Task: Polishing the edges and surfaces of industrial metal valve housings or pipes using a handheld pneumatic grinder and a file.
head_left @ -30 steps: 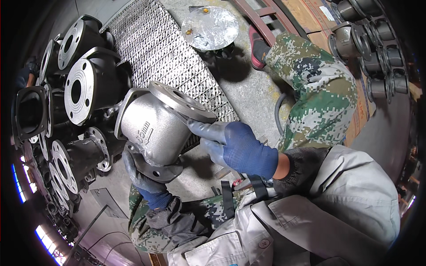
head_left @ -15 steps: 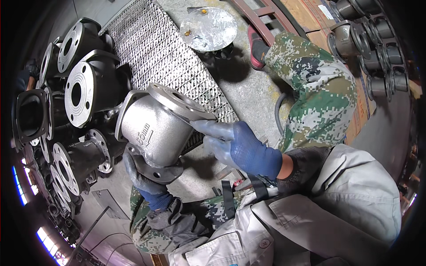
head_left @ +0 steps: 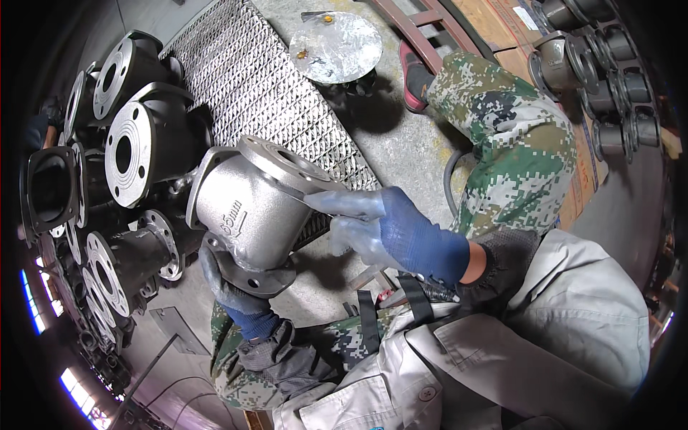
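A silver-painted cast-metal valve body (head_left: 247, 197) with three flanges is tilted before me, raised lettering and an arrow on its side. My left hand (head_left: 233, 290), in a grey-coated blue glove, grips its lower flange; part of the fingers is hidden behind the metal. At the upper flange's near edge is my right hand (head_left: 390, 226), gloved alike, its fingers stretched out and the fingertips against or very close to the rim. The valve body's far edge overlaps an expanded-metal grating (head_left: 244, 79); whether it rests there is hidden.
Several flanged castings (head_left: 129, 154) are stacked at the left, close to the valve body. A paint-smeared round stool top (head_left: 337, 46) stands beyond the grating. More castings (head_left: 566, 64) stand at the far right near cardboard (head_left: 505, 79). A reddish metal frame (head_left: 423, 21) lies at the top.
My right hand has shifted slightly right and its wrist has turned a little, with the fingertips staying by the rim. The left hand and valve body have hardly moved.
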`<state>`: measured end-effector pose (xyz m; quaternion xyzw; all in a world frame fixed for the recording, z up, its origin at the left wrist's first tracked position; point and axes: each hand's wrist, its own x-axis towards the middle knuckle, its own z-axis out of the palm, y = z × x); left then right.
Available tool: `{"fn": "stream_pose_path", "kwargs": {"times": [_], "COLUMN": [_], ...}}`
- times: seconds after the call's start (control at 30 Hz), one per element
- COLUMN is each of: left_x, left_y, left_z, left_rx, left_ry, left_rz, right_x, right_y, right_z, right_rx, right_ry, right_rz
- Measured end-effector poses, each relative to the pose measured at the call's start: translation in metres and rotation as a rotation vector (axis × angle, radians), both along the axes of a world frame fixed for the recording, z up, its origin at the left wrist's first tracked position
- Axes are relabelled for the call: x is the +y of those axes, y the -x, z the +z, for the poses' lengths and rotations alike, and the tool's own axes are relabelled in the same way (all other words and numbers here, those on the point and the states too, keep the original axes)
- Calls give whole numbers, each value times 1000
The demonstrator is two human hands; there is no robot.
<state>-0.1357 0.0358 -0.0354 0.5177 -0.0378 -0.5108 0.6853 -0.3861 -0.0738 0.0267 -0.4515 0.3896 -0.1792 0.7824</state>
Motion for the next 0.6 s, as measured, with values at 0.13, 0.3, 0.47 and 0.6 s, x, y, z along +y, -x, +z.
{"fn": "stream_pose_path", "kwargs": {"times": [0.13,0.3,0.47,0.6], "left_x": [-2,-3,-1,3], "left_y": [3,5,4,0], "left_z": [5,9,6,0], "left_rx": [79,11,-78,-98], "left_ry": [32,16,4,7], "left_rz": [-22,-24,-24,-40], "right_x": [8,-2,-23,-32], "right_y": [0,2,5,4], "right_z": [-1,-1,1,2], "right_rx": [13,-19,8,21], "right_ry": [-149,-187,-86,-60], "right_rz": [-56,-30,119,158]}}
